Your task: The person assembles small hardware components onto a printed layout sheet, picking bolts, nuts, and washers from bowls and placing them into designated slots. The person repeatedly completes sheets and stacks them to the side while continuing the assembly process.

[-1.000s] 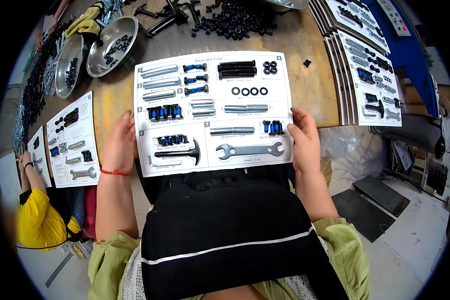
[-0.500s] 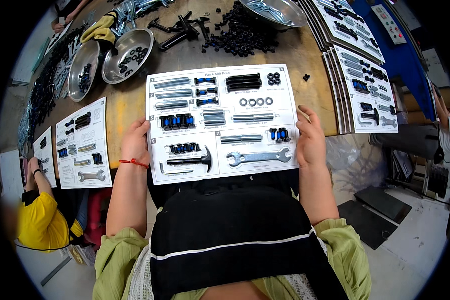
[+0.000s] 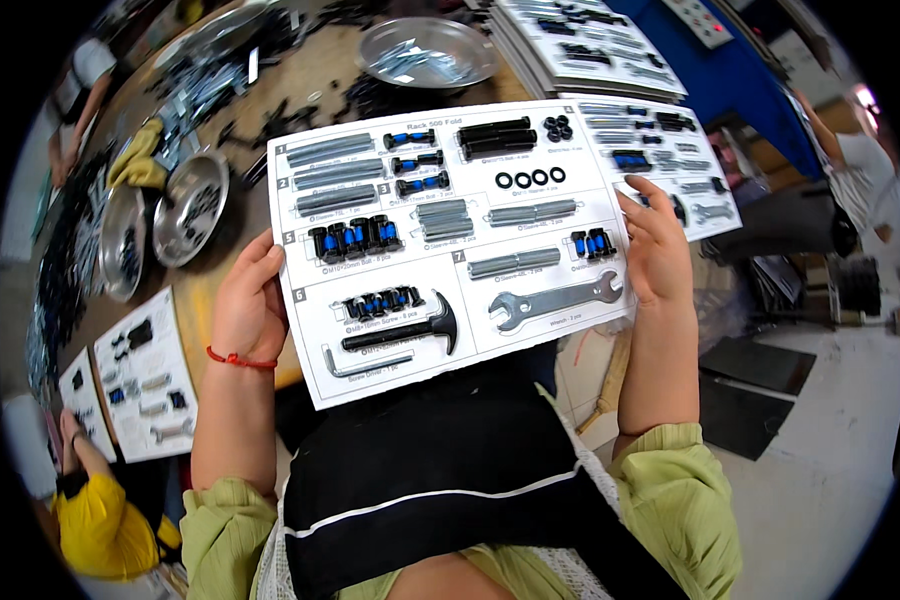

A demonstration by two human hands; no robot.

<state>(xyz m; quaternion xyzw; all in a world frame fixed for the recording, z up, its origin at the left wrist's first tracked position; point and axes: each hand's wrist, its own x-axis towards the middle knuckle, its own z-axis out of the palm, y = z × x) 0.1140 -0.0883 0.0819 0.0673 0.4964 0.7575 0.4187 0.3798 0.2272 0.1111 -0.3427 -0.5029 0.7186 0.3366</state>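
Two stacks of packed cards (image 3: 660, 85) sit at right in the head view, lower one partly blocked by the held white parts card (image 3: 440, 275). Yellow gloves (image 3: 137, 155) lie by the left bowls. Top bowl (image 3: 375, 48): silver pieces. Two tilted bowls (image 3: 210, 200): small dark parts, blurry. Left hand (image 3: 255, 300) and right hand (image 3: 658, 245) pinch the card's side edges, above the lap. Half a second ago, card didn't overlap that stack.
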